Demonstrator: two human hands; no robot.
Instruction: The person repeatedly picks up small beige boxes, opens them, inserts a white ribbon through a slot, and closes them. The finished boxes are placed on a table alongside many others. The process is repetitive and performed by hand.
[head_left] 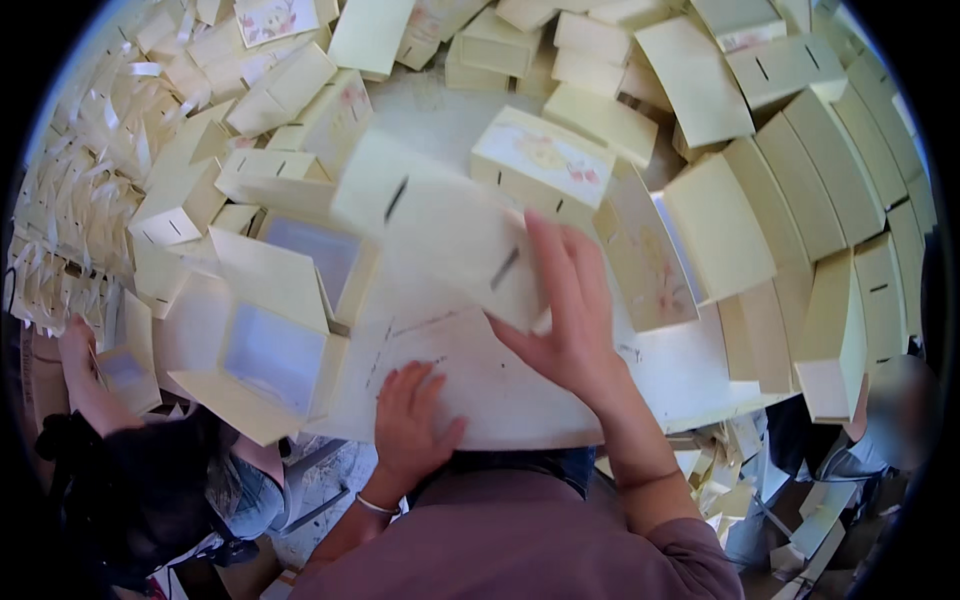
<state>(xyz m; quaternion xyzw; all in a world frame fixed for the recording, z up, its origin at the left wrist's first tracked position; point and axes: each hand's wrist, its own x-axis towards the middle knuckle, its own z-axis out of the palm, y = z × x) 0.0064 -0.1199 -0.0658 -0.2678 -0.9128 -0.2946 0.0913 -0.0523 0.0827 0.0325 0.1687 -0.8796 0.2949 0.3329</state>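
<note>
The step in hand seems to be the turning or shifting of 1 cream box (440, 235), which is lying across the middle of the tabletop (540, 400) or just above it, blurring and showing 2 dark slots. The right hand (570, 310) is bracketing its near right end with thumb and fingers; I cannot tell whether they are gripping firmly. The left hand (412, 425) is resting open on the near edge, holding nothing. Any next move would be calling for a surer hold at the right end, with the left hand steadying the other side.

No brand or readable writing is showing: the flower-printed box (540, 160) on the far side is bearing only a floral picture, and dark line marks (425, 322) are crossing the tabletop.
</note>
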